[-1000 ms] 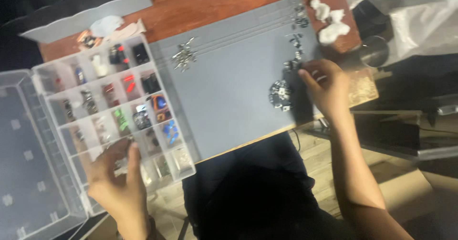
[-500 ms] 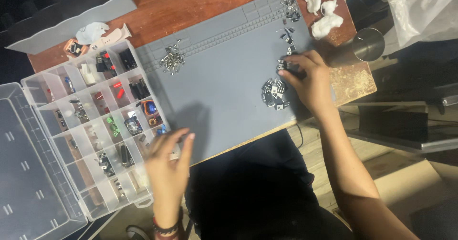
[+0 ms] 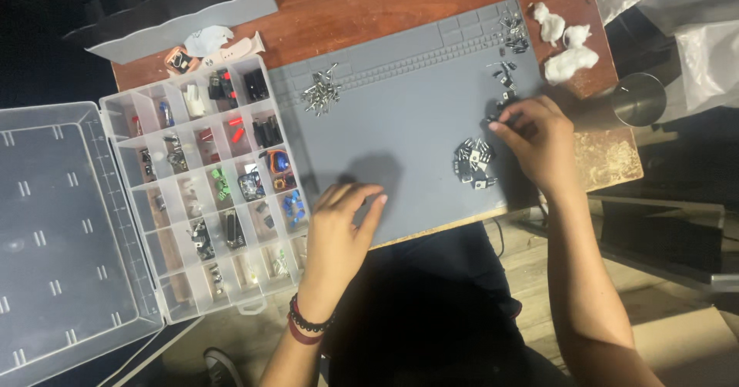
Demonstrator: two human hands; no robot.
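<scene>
Our right hand (image 3: 539, 145) pinches a small black part (image 3: 493, 119) at its fingertips, just above the pile of black parts (image 3: 475, 163) on the grey mat (image 3: 408, 118). Our left hand (image 3: 339, 233) lies flat and released on the mat's near edge, beside the clear organizer (image 3: 202, 179).

A reddish-brown wooden bench (image 3: 362, 6) seen from above, its right front corner worn pale. Below it lies a light wooden plank floor (image 3: 531, 268). Surroundings to the left and upper right fall into deep shadow; light falls mostly on the bench top.
</scene>
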